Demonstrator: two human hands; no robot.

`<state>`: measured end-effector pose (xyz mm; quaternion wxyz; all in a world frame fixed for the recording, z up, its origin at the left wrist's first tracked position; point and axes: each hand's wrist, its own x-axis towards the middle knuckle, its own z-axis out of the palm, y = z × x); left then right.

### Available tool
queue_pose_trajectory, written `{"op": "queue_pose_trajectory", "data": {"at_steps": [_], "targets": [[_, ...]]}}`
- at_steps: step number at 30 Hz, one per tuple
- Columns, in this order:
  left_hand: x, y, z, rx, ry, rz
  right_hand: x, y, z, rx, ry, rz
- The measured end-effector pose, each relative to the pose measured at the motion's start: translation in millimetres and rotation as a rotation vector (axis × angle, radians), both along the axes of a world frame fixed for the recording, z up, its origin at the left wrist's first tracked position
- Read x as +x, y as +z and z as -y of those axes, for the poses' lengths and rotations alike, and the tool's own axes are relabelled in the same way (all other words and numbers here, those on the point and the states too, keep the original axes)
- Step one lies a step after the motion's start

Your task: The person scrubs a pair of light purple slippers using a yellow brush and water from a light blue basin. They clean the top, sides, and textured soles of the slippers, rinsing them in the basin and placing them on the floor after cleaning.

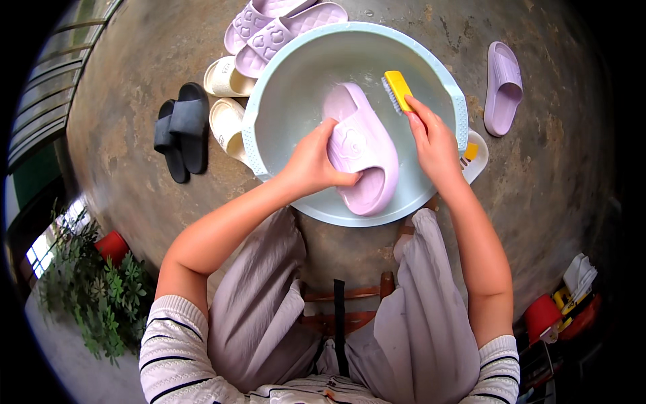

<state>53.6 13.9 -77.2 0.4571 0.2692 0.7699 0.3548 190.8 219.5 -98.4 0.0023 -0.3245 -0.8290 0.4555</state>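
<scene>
A light blue basin point(431, 64) stands on the floor in front of my knees, with what looks like some water in it. Over it, my left hand point(315, 156) grips a lilac slide slipper point(367, 145) by its side, thumb near the strap's edge. The slipper is tilted, its strap facing up. On the right side of the basin, my right hand point(434, 138) is closed around one end of a yellow scrub brush point(398, 87). The brush's pale bristles point left toward the slipper, apart from it.
Beyond the basin's left rim lie a lilac slipper pair point(272, 34) and cream slippers point(229, 121). Farther left are dark slippers point(183, 128). A single lilac slipper point(503, 91) lies at right. A white dish point(476, 161) sits partly behind the basin. A leafy plant point(101, 289) stands lower left.
</scene>
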Motion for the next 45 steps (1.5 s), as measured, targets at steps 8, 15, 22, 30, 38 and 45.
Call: {"op": "queue_pose_trajectory", "data": {"at_steps": [8, 15, 22, 30, 38, 45], "targets": [[-40.3, -7.7, 6.0, 0.202, 0.088, 0.543, 1.1, 41.4, 17.3, -0.257, 0.020, -0.249], [-16.4, -12.4, 3.5, 0.029, -0.013, -0.048, -6.3, 4.1, 42.1, -0.299, -0.054, -0.224], [-14.5, 1.4, 11.7, -0.061, -0.102, -0.382, 16.3, 61.6, 51.9, -0.276, 0.317, -0.189], [-5.3, -1.6, 13.0, -0.075, -0.167, -0.521, -7.0, -12.7, 37.4, 0.026, 0.082, -0.118], [-11.8, -1.9, 21.3, -0.028, -0.144, -0.234, -8.6, -20.2, 47.0, 0.121, 0.045, -0.021], [-31.8, 5.4, 38.8, 0.314, 0.456, 0.973, -32.8, -62.3, 60.1, 0.237, 0.157, 0.122]]}}
